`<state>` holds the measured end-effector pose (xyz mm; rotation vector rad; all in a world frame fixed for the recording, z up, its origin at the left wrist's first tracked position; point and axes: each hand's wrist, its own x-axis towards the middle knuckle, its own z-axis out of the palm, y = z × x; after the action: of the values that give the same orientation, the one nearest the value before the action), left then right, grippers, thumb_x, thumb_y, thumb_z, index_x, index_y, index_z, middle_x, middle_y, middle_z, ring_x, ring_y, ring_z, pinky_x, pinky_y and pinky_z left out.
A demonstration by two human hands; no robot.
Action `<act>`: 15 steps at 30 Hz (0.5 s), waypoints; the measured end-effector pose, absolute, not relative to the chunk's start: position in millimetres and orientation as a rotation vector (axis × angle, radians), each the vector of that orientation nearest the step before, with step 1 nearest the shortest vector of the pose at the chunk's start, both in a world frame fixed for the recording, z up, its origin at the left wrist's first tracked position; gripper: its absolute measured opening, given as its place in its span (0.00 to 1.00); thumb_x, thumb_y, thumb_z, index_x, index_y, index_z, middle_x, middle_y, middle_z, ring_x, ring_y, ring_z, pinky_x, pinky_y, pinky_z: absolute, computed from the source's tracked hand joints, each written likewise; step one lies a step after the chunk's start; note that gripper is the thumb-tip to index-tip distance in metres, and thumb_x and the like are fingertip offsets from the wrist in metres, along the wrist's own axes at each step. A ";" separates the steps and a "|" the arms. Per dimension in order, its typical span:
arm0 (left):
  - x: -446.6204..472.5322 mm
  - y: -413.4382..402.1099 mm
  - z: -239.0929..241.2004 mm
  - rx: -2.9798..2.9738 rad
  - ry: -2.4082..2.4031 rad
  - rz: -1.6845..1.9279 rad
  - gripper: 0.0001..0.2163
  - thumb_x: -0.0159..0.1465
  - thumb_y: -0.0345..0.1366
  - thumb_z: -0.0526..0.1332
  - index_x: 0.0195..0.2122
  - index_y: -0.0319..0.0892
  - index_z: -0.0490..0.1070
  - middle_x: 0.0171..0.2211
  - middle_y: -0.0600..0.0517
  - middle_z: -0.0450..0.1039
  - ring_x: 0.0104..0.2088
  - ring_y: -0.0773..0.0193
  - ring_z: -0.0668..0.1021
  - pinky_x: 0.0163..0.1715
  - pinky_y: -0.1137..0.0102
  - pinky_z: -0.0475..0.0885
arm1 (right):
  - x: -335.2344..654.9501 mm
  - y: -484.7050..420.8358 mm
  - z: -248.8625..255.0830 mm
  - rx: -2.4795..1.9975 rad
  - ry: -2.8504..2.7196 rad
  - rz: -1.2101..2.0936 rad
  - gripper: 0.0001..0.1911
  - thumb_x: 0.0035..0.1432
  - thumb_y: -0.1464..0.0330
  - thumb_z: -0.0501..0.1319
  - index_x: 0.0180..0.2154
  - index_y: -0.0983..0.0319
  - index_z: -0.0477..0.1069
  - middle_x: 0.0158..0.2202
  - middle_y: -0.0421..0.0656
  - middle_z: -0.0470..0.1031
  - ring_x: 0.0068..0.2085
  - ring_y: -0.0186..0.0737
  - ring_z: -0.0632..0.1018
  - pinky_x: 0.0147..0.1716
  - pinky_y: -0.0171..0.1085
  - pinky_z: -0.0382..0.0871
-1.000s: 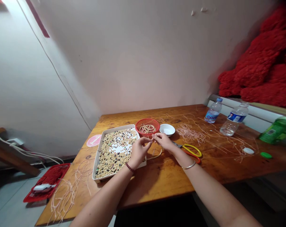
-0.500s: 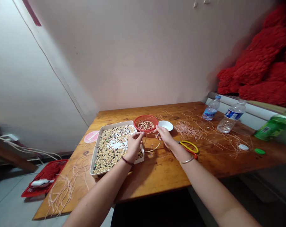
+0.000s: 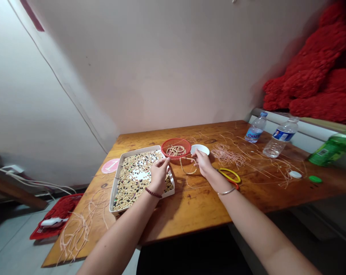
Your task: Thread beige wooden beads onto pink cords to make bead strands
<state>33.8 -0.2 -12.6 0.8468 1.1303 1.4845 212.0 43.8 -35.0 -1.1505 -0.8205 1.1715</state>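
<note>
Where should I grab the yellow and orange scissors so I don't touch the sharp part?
Grab the yellow and orange scissors by their two plastic finger loops, coming from the right side. They lie flat on the wooden table with the loops facing right, and the metal blades point left toward the right hand.
</note>
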 end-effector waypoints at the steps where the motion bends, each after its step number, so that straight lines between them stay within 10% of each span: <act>1: 33.7 -0.1 -12.8 0.851 1.136 1.486 0.16 0.44 0.44 0.72 0.30 0.38 0.76 0.34 0.46 0.77 0.34 0.64 0.78 0.32 0.73 0.71 | 211.9 44.0 -35.0 -1.151 -0.821 1.161 0.22 0.45 0.48 0.59 0.24 0.61 0.62 0.26 0.42 0.70 0.22 0.33 0.71 0.15 0.30 0.55; 15: 35.6 3.0 -16.3 0.891 1.150 1.583 0.15 0.45 0.41 0.71 0.29 0.38 0.74 0.29 0.50 0.76 0.31 0.67 0.77 0.34 0.71 0.72 | 215.4 53.5 -42.2 -1.172 -0.789 1.055 0.24 0.43 0.46 0.62 0.21 0.61 0.63 0.20 0.40 0.68 0.22 0.35 0.72 0.17 0.32 0.62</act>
<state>35.6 3.0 -16.3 0.8911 1.1496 1.5833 215.4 53.5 -42.2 -1.1716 -0.7892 1.0547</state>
